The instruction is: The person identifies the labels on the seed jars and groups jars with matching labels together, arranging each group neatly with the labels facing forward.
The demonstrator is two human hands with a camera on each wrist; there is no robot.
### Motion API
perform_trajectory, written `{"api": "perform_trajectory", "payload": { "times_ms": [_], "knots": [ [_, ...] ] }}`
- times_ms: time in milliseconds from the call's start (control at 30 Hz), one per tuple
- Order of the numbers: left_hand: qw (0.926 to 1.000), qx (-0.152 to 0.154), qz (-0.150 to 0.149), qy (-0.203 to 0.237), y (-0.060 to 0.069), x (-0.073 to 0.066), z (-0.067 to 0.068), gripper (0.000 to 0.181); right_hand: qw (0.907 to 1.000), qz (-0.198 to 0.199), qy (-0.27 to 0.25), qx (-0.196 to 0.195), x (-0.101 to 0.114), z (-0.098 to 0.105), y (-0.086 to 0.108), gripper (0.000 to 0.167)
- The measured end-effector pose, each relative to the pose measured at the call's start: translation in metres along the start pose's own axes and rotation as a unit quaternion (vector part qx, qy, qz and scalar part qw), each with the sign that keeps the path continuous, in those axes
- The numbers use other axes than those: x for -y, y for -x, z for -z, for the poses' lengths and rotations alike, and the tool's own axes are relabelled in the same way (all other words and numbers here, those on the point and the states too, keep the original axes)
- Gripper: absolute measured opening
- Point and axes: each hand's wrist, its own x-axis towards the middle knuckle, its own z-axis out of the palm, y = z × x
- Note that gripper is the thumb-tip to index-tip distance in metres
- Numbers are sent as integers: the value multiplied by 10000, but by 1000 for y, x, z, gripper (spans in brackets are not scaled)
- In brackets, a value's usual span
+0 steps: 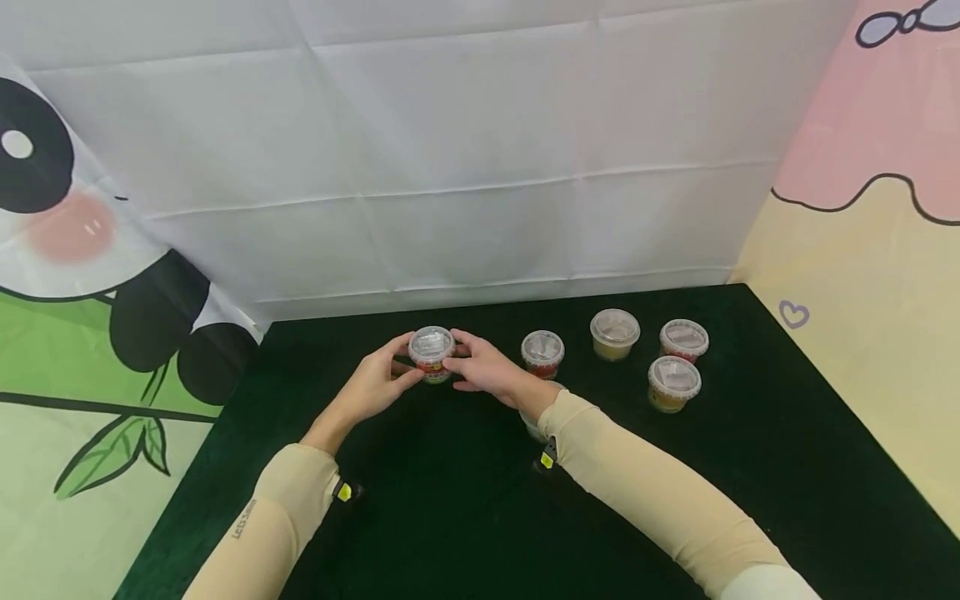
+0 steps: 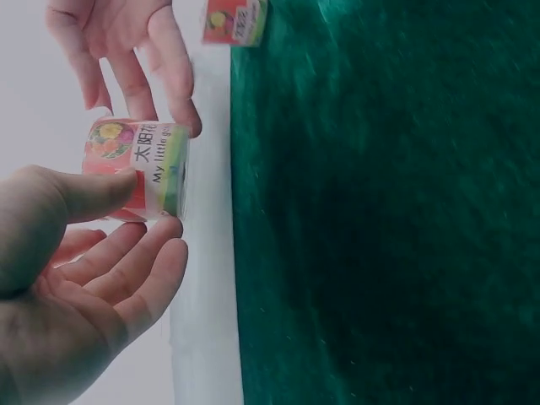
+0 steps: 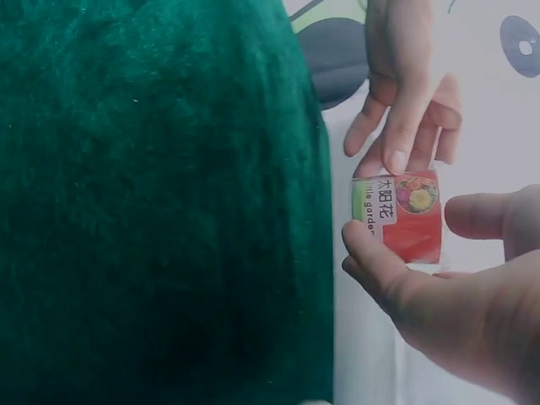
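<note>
A small lidded plastic cup (image 1: 432,350) is held between both hands above the far left part of the dark green table. Its red and green label (image 2: 156,160) shows flowers and the words "My little". My left hand (image 1: 375,385) grips the cup from the left, thumb across the label and fingers on the opposite side. From the right, my right hand (image 1: 491,367) pinches it, with digits at its lid end and its base end in the right wrist view. Nearest the right hand on the table stands a red-labelled cup (image 1: 542,353).
Right of the hands stand a yellowish cup (image 1: 615,332), another red-labelled cup (image 1: 684,337) and a second yellowish cup (image 1: 674,382). One more cup (image 1: 534,430) is mostly hidden under the right wrist. A white cloth (image 1: 465,167) hangs behind the table (image 1: 450,517).
</note>
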Motion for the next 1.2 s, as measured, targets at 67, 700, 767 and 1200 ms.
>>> {"api": "perform_trajectory", "payload": {
  "times_ms": [67,700,767,1200],
  "knots": [
    [9999,57,124,-52,-2,5,2,63,10000,-29,-41,-78,-3,-5,-6,64],
    [9966,283,761,-137,-13,46,10,62,9967,65,-268,-759,-29,-39,-43,52],
    [9962,278,813,-100,-16,48,10,62,9970,68,-236,-737,-30,-39,-45,56],
    [9887,300,1385,483,-15,54,3,65,9969,210,226,-720,-37,-43,-50,62]
  ]
}}
